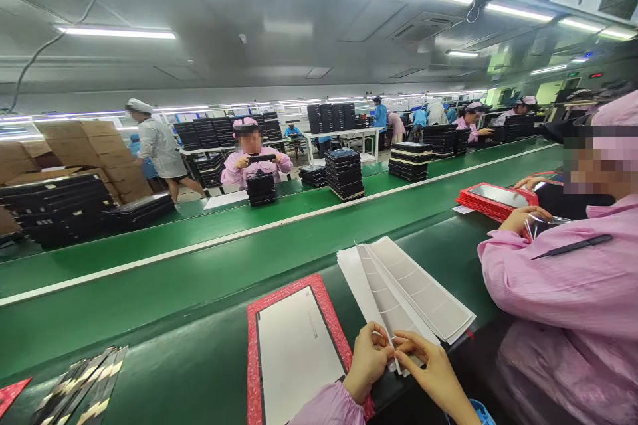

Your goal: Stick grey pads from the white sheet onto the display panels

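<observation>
My left hand (371, 353) and my right hand (427, 364) meet at the near end of a sheet of grey stickers (376, 282). Both hands are closed, fingertips pinching the sheet's edge close together. Whether a single sticker is lifted there is too small to tell. Beside it on the right lies a stack of similar sticker sheets (423, 285), fanned over the bench. Left of my hands, a flat silver-white panel (292, 345) with a dark border and small print rests on a red bubble-wrap sheet (252, 358). My left wrist overlaps its lower right corner.
A green conveyor (209, 259) runs beyond the bench, with stacks of black panels (343, 176) along its far side. Dark strips with cream patches (87, 385) lie at lower left. A co-worker in pink (543, 272) sits close on my right, near red-wrapped panels (481, 202).
</observation>
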`<state>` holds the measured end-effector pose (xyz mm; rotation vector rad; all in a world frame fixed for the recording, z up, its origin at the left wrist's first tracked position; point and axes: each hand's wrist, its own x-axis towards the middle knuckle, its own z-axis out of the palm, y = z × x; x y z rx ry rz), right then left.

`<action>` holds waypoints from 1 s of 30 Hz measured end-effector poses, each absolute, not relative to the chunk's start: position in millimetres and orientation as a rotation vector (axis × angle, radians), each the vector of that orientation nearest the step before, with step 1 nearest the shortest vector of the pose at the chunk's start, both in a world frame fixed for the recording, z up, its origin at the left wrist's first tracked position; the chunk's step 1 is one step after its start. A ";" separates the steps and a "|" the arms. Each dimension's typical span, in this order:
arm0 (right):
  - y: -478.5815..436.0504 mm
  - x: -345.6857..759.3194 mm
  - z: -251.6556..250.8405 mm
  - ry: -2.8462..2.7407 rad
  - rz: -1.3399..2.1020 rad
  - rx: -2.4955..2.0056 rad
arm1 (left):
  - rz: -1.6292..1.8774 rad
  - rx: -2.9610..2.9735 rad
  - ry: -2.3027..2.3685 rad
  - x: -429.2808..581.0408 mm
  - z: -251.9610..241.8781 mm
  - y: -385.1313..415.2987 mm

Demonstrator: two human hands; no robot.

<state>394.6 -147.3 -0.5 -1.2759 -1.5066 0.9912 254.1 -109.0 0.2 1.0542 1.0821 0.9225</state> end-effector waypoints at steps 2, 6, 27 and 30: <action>-146.5 395.9 -1.7 -1.509 1.016 -1.280 | 0.921 1.066 1.085 254.3 0.8 -109.2; -145.9 395.7 -2.8 -1.479 1.057 -1.301 | 0.918 1.117 1.104 253.9 3.9 -110.4; -141.4 388.7 12.7 -1.532 0.907 -1.436 | 0.908 1.199 1.267 253.2 2.1 -112.0; -131.9 405.4 26.5 -1.527 0.828 -1.554 | 0.923 1.183 1.351 251.2 3.6 -110.4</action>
